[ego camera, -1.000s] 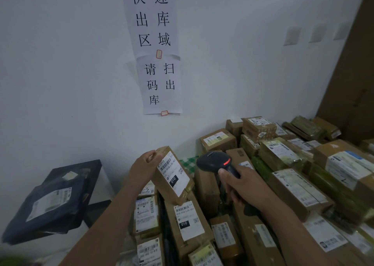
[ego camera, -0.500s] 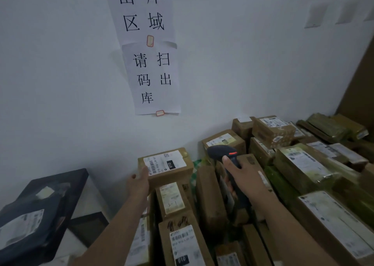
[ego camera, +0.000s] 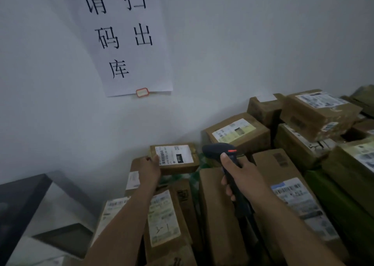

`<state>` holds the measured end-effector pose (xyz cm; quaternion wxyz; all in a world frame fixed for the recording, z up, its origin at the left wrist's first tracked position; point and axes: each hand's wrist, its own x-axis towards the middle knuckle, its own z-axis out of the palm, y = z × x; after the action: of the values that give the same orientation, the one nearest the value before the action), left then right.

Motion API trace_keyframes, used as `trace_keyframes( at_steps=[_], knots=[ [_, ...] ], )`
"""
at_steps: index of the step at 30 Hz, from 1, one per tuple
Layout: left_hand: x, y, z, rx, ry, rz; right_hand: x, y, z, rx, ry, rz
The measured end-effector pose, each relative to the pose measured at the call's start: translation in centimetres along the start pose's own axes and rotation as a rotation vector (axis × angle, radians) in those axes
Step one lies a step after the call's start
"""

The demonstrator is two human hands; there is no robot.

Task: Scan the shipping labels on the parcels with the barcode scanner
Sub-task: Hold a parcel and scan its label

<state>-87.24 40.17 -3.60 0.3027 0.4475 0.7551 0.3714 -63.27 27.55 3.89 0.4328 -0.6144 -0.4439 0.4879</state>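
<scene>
I am looking down at the heap of parcels (ego camera: 232, 215) that is filling the lower right, brown boxes lying at odd angles against the wall (ego camera: 222, 63), some leaning on their neighbours. That is the biggest worry: I am judging that any shove at the back row could set a box sliding or tip one over its label.

The small box (ego camera: 176, 159) is sitting at the back by the wall, label (ego camera: 174, 154) facing up, resting on the boxes under it. My left hand (ego camera: 149, 169) is touching its left edge, fingers (ego camera: 156, 159) curled against the side rather than wrapped around it, so it is steadying, not lifting. If that hand is pressing too hard, the box could skew and turn its barcode away.

My right hand (ego camera: 240, 176) is gripping the barcode scanner (ego camera: 224, 154) with fingers closed round the handle, thumb lying up near the head, where a red light is glowing. The head is sitting just beside the small box, and it is pointing past the label rather than at it, I think. A misread, or picking up a neighbouring label, is the likely slip.
</scene>
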Motion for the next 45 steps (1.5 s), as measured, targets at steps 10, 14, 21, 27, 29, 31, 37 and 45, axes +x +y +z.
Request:
trace_keyframes(
  at_steps=[10, 14, 21, 27, 29, 31, 37, 45],
  knots=[
    [4.3, -3.5, 3.9, 0.469, -0.256, 0.104, 1.9, 1.6, 0.8, -0.103, -0.090, -0.021],
    [4.9, -3.8, 4.2, 0.698, -0.378, 0.153, 2.1, 1.7, 0.9, -0.123, -0.085, -0.011],
    [-0.8, -1.5, 0.3, 0.639, -0.433, 0.180, 0.1, 0.0, 0.9, -0.176, -0.101, 0.036],
    [-7.9, -3.9, -3.5, 0.575, -0.354, 0.285, -5.8, -1.4, 0.1, -0.142, -0.081, 0.048],
    [-9.8, -5.1, -3.9, 0.556, -0.306, 0.194, -7.7, -1.3, 0.3, -0.129, -0.079, 0.065],
    [-11.6, -5.2, -3.8, 0.544, -0.281, 0.071, -9.1, -0.9, 0.6, -0.107, -0.093, 0.085],
    [-14.0, -3.7, -0.8, 0.617, -0.251, -0.234, -9.7, 0.7, 1.4, -0.032, -0.099, 0.145],
    [-13.5, -2.4, -1.0, 0.514, -0.216, -0.221, -9.6, 0.8, 1.0, -0.002, -0.049, 0.135]
  ],
)
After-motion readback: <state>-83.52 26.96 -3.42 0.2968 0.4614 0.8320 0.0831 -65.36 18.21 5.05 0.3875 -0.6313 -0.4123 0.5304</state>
